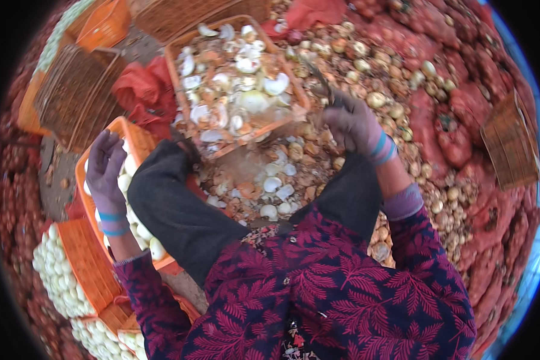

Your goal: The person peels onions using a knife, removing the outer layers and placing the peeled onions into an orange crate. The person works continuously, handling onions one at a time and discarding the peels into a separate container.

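My left hand [106, 173], in a soiled purple glove with a blue-striped cuff, is over an orange plastic crate [83, 180] of peeled white onions [130, 164]. Its fingers are slightly curled and apart, and I see nothing held in them. A dark-bladed knife [318, 76] is gripped in my gloved right hand [353, 121], blurred, its blade pointing up and left. Between the hands, an orange crate [175, 74] holds onion skins and cut white pieces [254, 101]. More skins and onion pieces [272, 184] lie on the ground between my knees.
Unpeeled onions [375, 100] are heaped to the right, before red mesh sacks [459, 139]. A brown crate [510, 141] stands at far right. Stacked crates [78, 96] and a crumpled red mesh bag [141, 87] are at upper left. More peeled onions [63, 274] fill crates at lower left.
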